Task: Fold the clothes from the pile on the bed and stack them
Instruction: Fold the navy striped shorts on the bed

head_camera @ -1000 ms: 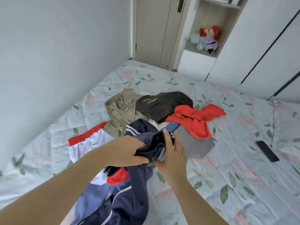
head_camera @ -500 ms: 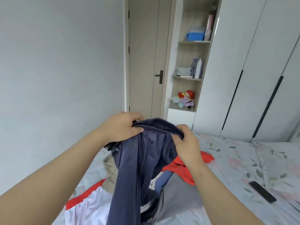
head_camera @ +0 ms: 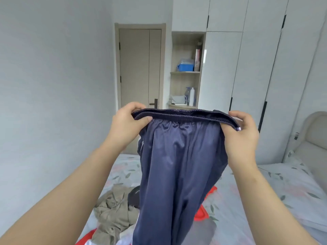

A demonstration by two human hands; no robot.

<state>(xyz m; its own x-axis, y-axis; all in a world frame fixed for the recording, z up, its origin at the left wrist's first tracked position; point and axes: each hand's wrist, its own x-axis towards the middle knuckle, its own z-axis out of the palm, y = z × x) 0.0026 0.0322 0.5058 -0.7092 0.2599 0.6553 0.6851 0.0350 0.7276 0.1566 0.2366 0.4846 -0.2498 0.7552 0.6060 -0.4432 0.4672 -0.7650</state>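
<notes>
Navy track pants (head_camera: 178, 167) with an elastic waistband hang in front of me, held up in the air. My left hand (head_camera: 126, 125) pinches the left end of the waistband and my right hand (head_camera: 241, 137) grips the right end, stretching it wide. The legs drop down over the pile on the bed (head_camera: 290, 188). Beneath them lie an olive garment (head_camera: 113, 209), a dark garment (head_camera: 134, 195), a red garment (head_camera: 201, 211) and a grey one (head_camera: 203, 232), all partly hidden by the pants.
A red and white garment (head_camera: 88, 240) shows at the bottom edge. The bed has a floral sheet and a padded headboard (head_camera: 313, 135) at right. A wall runs along the left; a door (head_camera: 139, 68), open shelves (head_camera: 185, 73) and white wardrobes (head_camera: 247, 68) stand behind.
My hands have lifted the navy pants off the pile and spread apart along the waistband. The view has tilted up toward the door and wardrobes.
</notes>
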